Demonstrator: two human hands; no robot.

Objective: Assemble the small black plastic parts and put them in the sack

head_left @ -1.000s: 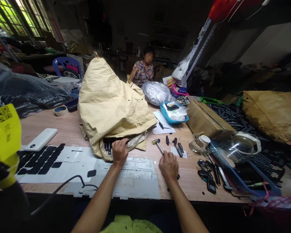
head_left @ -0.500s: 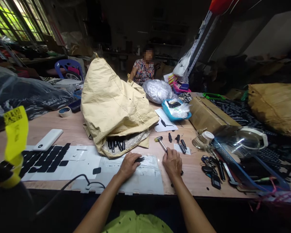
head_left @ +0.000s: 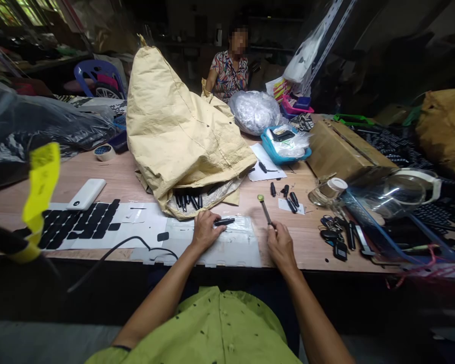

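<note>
My left hand [head_left: 207, 231] is closed on a slim black cylindrical part [head_left: 225, 221], pinching one end while the rest points right over a clear plastic sheet [head_left: 231, 248]. A small hammer [head_left: 264, 208] is in my right hand [head_left: 282, 246], its fingers wrapped round the handle and its head pointing away from me. Just beyond my left hand is the mouth of a large tan paper sack [head_left: 185, 136], with several black parts [head_left: 188, 200] showing inside. More black parts [head_left: 291, 199] lie on the table past my right hand.
At left, a white power bank [head_left: 87, 194] lies by rows of black pads [head_left: 94, 222] on white paper. Keys [head_left: 335, 235], a glass jar [head_left: 324, 193] and a blue tray [head_left: 364, 217] are at right. A blue basket [head_left: 284, 155] and cardboard box [head_left: 345, 151] stand behind. A person [head_left: 230, 71] sits across.
My view has tilted downward. The hammer's head has swung slightly right, away from my left hand. The black part in my left hand now shows more plainly.
</note>
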